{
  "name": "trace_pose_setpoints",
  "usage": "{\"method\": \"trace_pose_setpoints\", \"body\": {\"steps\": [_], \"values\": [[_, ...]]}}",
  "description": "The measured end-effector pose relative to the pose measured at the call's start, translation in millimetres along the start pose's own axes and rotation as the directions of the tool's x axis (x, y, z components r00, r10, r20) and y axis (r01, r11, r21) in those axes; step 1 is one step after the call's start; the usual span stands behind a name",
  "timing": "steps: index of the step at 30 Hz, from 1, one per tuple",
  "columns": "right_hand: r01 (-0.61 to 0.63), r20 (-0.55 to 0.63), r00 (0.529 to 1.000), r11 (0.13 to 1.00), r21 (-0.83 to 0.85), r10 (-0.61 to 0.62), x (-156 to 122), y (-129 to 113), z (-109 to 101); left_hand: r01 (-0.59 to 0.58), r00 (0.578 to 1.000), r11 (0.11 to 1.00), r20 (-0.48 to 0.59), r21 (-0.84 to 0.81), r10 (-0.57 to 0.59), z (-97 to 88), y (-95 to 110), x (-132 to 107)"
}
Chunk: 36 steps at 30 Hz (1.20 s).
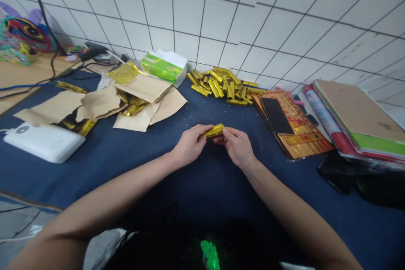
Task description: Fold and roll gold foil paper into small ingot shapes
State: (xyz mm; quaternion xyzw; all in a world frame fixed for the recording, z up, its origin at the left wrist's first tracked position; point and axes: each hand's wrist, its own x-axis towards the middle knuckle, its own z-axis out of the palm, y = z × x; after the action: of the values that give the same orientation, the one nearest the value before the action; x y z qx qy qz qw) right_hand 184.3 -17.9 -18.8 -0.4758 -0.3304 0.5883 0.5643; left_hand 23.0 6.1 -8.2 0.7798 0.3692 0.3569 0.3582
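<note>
A small folded strip of gold foil paper (214,130) is held up between both hands over the middle of the dark blue cloth (202,177). My left hand (191,143) pinches its left end between thumb and fingers. At its right end, my right hand (237,144) grips it with thumb and forefinger, other fingers curled below. Beyond the hands, against the tiled wall, lies a heap of similar folded gold foil pieces (226,84).
On the left are torn brown paper pieces (147,86) over gold foil, a white power bank (44,141) and a green tissue box (163,67). To the right, a black phone (276,116) rests on a gold-orange packet (305,135), beside stacked books (363,109).
</note>
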Motion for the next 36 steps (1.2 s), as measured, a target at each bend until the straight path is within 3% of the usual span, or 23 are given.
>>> {"method": "trace_pose_setpoints", "body": {"steps": [9,14,20,25,30,36], "values": [[-0.05,0.022,0.998,0.994,-0.093,0.052,-1.4,-0.6,-1.4,-0.035,0.999,0.999,-0.018,0.015,0.036,1.3,0.5,-1.4],[-0.087,0.012,0.996,0.995,-0.057,0.088,-2.9,-0.6,0.3,-0.083,0.997,0.997,-0.011,0.006,0.083,3.3,0.3,-2.2],[-0.032,-0.041,0.999,0.999,-0.024,0.031,-5.2,2.3,3.2,-0.111,0.994,0.994,0.02,0.008,0.111,6.0,0.9,-3.7],[-0.001,-0.061,0.998,0.995,-0.102,-0.005,-6.4,2.5,2.9,-0.119,0.993,0.993,0.029,0.018,0.119,5.8,2.8,-5.0],[0.005,-0.095,0.995,0.989,-0.151,-0.02,-7.2,1.9,4.3,-0.103,0.993,0.995,0.053,0.013,0.103,4.9,3.5,-4.3],[-0.02,-0.034,0.999,0.994,-0.103,0.016,-5.5,0.7,2.9,-0.04,0.999,0.999,0.027,-0.003,0.04,4.2,-1.1,-1.9]]}}
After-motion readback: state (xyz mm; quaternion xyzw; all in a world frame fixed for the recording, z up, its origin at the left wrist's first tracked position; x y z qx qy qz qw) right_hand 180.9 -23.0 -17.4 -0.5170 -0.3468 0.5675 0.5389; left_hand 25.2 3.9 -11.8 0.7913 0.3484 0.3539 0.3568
